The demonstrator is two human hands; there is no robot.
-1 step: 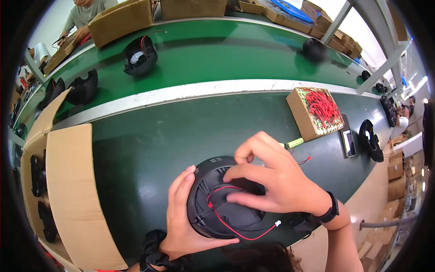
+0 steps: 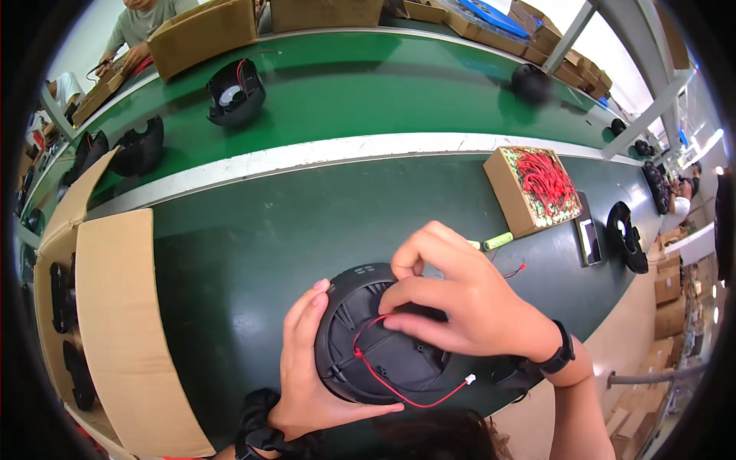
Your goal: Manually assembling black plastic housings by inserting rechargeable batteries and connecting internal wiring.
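A round black plastic housing [image 2: 402,376] is held tilted in front of me, its ribbed inside facing up. My left hand [image 2: 299,368] wraps round its left rim, thumb along the near edge. A thin red wire [image 2: 369,371], knotted partway, runs across the inside. Its white connector [image 2: 470,379] lies beyond the housing's lower right edge. Over the housing, my right hand [image 2: 468,299] is closed, thumb and index finger pinching the wire near its upper end. The hand hides the part of the housing under it.
A cardboard box [image 2: 510,199] of red-wired green cells stands beyond my right hand, beside a phone [image 2: 589,239]. One green cell [image 2: 498,241] lies loose. At left sits an open carton [image 2: 115,330] holding black parts. Black shells [image 2: 235,92] rest on the green belt [image 2: 345,92]; a person works far left.
My right thumb has closed up against the index finger, and the wire's upper end is now pinched between them. My left hand holds the housing in nearly the same place.
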